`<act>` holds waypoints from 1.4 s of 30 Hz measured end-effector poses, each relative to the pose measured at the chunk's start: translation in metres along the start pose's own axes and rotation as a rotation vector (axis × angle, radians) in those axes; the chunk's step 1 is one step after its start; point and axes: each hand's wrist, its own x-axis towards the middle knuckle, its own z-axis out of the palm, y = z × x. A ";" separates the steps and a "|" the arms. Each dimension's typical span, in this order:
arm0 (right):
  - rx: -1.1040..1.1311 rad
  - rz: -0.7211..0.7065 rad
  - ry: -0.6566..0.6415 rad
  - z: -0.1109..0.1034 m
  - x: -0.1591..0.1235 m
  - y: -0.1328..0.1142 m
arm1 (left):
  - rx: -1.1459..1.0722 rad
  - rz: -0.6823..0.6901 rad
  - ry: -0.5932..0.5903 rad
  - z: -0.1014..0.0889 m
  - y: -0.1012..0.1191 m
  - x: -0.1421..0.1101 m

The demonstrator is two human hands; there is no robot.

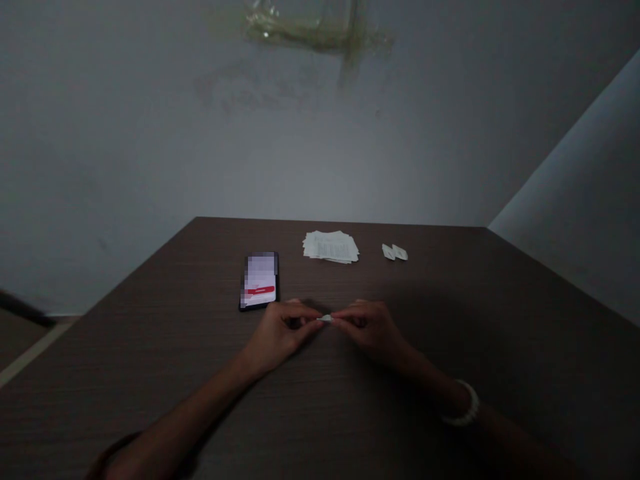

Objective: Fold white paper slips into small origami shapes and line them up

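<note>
1. Wall point(330, 153): grey, rising beyond the phone point(259, 280); yellowish tape point(315, 37) high up, a smudge under it.
2. Table point(310, 407): brown, wood-grained. Far edge runs along the wall, beyond the phone. Left edge slants outward, well apart from the phone; right edge lies much farther off, across from it. Wide stretches of tabletop run left of the phone and between it and the right edge, room for a sideways move; the strip behind it is narrower.
3. Left hand point(280, 333): just on the near, right side of the phone, very close to its lower corner; contact there can't be told. Thumb and forefinger pinch one end of the small paper piece.
4. Right hand point(373, 328): farther right of the phone, fingertips pinching the piece's other end.
5. Phone: screen up, lit, red bar low on the display.
6. Paper stack point(331, 247): right of the phone and farther back, corners fanned unevenly, print on top.
7. Bracelet point(467, 403): pale, on the right wrist, nearer than the phone.
8. Two folded papers point(395, 252): far right of the phone, past the stack, side by side.
9. Small paper piece point(326, 319): whitish, right of the phone and nearer, between both hands' fingertips; its folds too small to read.
</note>
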 end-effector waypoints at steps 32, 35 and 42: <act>-0.115 0.012 -0.102 -0.001 0.001 0.003 | 0.263 0.033 -0.075 0.009 -0.011 0.000; -0.207 -0.037 -0.124 0.000 0.000 0.005 | 0.361 0.149 -0.083 0.011 -0.016 0.000; -0.313 -0.104 -0.177 0.001 -0.004 0.008 | 0.468 0.279 -0.134 0.011 -0.019 -0.003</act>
